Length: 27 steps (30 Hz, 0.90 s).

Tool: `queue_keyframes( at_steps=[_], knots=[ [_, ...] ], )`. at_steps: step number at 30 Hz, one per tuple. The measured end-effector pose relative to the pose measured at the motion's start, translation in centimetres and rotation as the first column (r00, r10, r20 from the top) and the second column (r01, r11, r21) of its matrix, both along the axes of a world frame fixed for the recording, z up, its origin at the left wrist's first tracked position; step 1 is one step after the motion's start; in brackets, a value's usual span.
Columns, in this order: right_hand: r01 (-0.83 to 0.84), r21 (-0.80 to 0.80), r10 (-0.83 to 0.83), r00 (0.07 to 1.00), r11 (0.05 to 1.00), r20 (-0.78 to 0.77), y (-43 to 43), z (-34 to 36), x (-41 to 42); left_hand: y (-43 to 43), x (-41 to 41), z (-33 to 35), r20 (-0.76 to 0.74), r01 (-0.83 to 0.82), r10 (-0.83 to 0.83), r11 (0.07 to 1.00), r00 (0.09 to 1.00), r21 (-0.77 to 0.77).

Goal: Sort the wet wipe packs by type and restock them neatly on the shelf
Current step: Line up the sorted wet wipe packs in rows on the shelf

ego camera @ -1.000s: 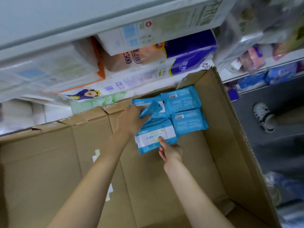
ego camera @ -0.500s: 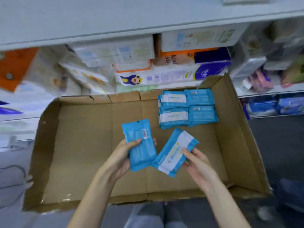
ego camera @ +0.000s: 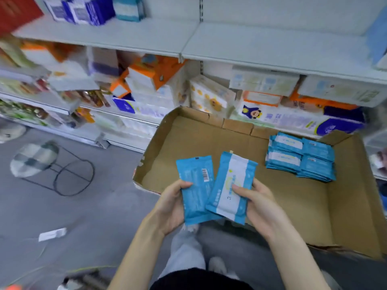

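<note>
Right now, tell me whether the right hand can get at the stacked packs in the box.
Probably yes for reach: nothing stands between the right hand and the stacked packs in the open box. But its fingers hold a white-labelled pack, so grasping more looks awkward.

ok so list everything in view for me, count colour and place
shelves: several, pale grey, at the back
packaged goods: many, white, orange, blue, on the shelves
cardboard box: one, brown, open, before the shelves
stacked packs: four stacks, blue, far right corner of the cardboard box
barcode-side pack: one, blue, in the left hand
label-side pack: one, blue and white, in the right hand
wire stool: one, black frame, pale cushion, floor at left
paper scrap: one, white, floor near left
left hand: one, grips the barcode-side pack
right hand: one, grips the label-side pack
</note>
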State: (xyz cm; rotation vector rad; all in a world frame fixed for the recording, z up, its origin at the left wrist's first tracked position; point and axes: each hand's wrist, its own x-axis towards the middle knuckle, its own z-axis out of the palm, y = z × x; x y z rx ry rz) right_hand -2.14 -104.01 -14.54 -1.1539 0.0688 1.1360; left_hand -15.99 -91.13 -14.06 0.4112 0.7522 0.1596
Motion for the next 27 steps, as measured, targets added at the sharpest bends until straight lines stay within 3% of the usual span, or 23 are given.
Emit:
queue_keyframes(
  at_steps=[4,9,12,18,24,27],
  knots=[
    [-0.065,0.026,0.065,0.998,0.998,0.021,4.6,1.8,-3.4,3.5,-4.4,1.1,0.146,-0.06,0.062,0.998,0.987,-0.022],
    [-0.141,-0.02,0.143,0.974,0.99,0.174,13.5,3.0,-8.3,11.3,-9.8,1.1,0.114,-0.146,0.147,0.989,0.982,-0.018],
    [-0.178,-0.02,0.179,0.967,0.984,0.183,19.6,3.1,-12.1,17.6,-14.1,1.2,0.117,-0.122,0.12,0.993,0.986,0.008],
    [-0.203,-0.026,0.204,0.971,0.979,0.123,31.0,3.6,-20.5,29.5,-22.8,2.6,-0.074,-0.096,0.109,0.983,0.991,0.156],
    [-0.218,-0.005,0.217,0.973,0.976,0.077,38.2,5.1,-24.7,38.0,-25.8,3.3,-0.049,-0.057,0.066,0.985,0.997,0.163],
    [-0.17,-0.01,0.171,0.982,0.985,0.076,41.3,5.5,-24.9,41.1,-25.4,3.5,-0.172,-0.039,0.096,0.951,0.98,0.307]
  ],
)
